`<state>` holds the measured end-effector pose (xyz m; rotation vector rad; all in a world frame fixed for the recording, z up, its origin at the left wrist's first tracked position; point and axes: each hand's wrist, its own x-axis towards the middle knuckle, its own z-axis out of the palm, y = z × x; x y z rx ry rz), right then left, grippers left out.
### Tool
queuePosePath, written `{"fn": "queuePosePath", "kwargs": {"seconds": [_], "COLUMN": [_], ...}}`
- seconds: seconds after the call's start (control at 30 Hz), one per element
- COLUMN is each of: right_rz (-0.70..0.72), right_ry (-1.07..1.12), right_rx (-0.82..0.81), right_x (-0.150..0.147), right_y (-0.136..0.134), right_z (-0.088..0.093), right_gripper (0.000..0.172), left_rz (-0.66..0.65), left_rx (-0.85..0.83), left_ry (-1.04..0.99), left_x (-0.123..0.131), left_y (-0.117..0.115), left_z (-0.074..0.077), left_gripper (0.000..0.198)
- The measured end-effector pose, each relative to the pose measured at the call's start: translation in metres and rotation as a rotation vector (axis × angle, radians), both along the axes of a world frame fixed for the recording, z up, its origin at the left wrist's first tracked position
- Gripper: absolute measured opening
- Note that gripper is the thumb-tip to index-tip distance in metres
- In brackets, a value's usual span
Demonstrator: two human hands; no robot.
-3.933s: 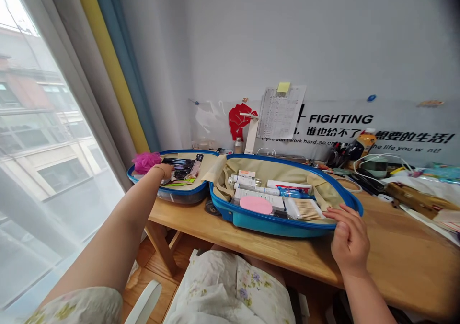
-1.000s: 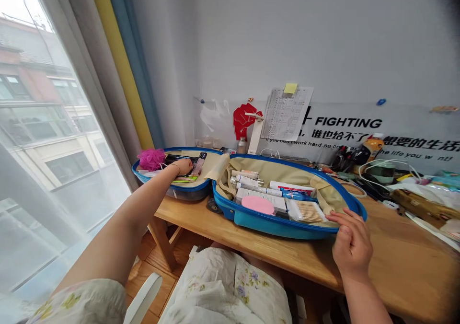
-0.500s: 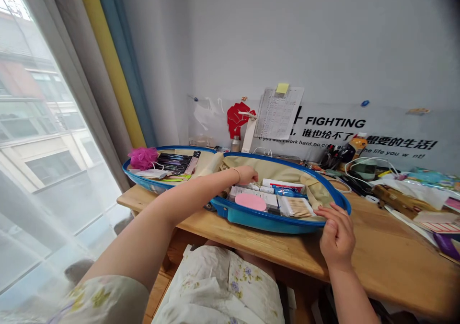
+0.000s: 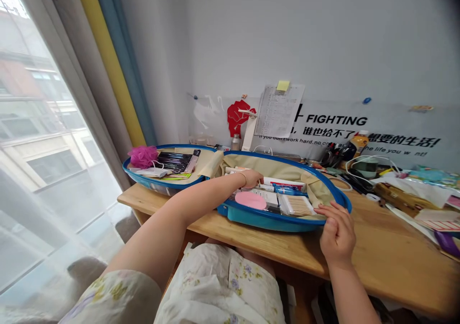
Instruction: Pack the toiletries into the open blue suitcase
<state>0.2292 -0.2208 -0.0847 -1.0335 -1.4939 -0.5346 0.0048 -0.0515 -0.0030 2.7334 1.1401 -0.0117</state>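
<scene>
An open blue suitcase [image 4: 251,217] lies on the wooden desk [image 4: 388,252], both halves lined in beige. My left hand [image 4: 253,178] reaches into the right half and rests among white tubes and boxes there; I cannot tell whether it grips one. A pink round pad [image 4: 250,200] and a box of cotton swabs [image 4: 297,205] lie near the front of that half. My right hand [image 4: 336,230] rests on the suitcase's front right rim, fingers curled. The left half [image 4: 161,182] holds a pink bath pouf [image 4: 141,156] and dark packets [image 4: 176,161].
A window with sheer curtain [image 4: 46,146] fills the left. Clutter covers the desk's right: an orange bottle [image 4: 357,144], cables, a green cup [image 4: 366,167], bags. A paper sheet [image 4: 278,110] hangs on the wall banner. My lap in floral cloth [image 4: 223,290] is below the desk edge.
My left hand left the dark packets in the suitcase's left half and moved right into the right half, reaching the tubes. My right hand stayed on the rim.
</scene>
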Motion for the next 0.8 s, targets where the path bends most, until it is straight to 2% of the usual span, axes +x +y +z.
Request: {"fn": "queuePosePath", "kwargs": {"seconds": [0.1, 0.23, 0.33, 0.43, 0.53, 0.63, 0.7, 0.8], "right_rz": [0.008, 0.007, 0.01, 0.018, 0.006, 0.009, 0.013, 0.012], "right_ry": [-0.007, -0.005, -0.008, 0.001, 0.012, -0.005, -0.02, -0.031], "right_rx": [0.005, 0.024, 0.035, 0.031, 0.013, 0.033, 0.046, 0.044], "right_x": [0.0, 0.001, 0.0, -0.001, -0.001, -0.001, 0.0, 0.002], "right_y": [0.0, 0.002, 0.003, 0.002, 0.002, 0.002, 0.002, 0.002], "right_z": [0.0, 0.001, 0.002, 0.002, 0.002, 0.001, 0.0, -0.001], "right_gripper": [0.034, 0.032, 0.031, 0.031, 0.031, 0.029, 0.028, 0.027], "left_rz": [0.019, 0.091, 0.219, 0.415, 0.648, 0.844, 0.917, 0.967], "left_rx": [0.025, 0.141, 0.243, 0.277, 0.231, 0.142, 0.087, 0.04], "left_ry": [-0.108, -0.302, -0.407, -0.406, -0.323, -0.219, -0.164, -0.108], "left_x": [-0.003, -0.021, -0.054, -0.105, -0.159, -0.198, -0.21, -0.214], "left_y": [-0.003, -0.005, 0.0, 0.012, 0.023, 0.029, 0.03, 0.033], "left_z": [0.008, 0.03, 0.048, 0.055, 0.049, 0.032, 0.019, 0.003], "left_gripper": [0.028, 0.033, 0.038, 0.039, 0.03, 0.035, 0.037, 0.037]}}
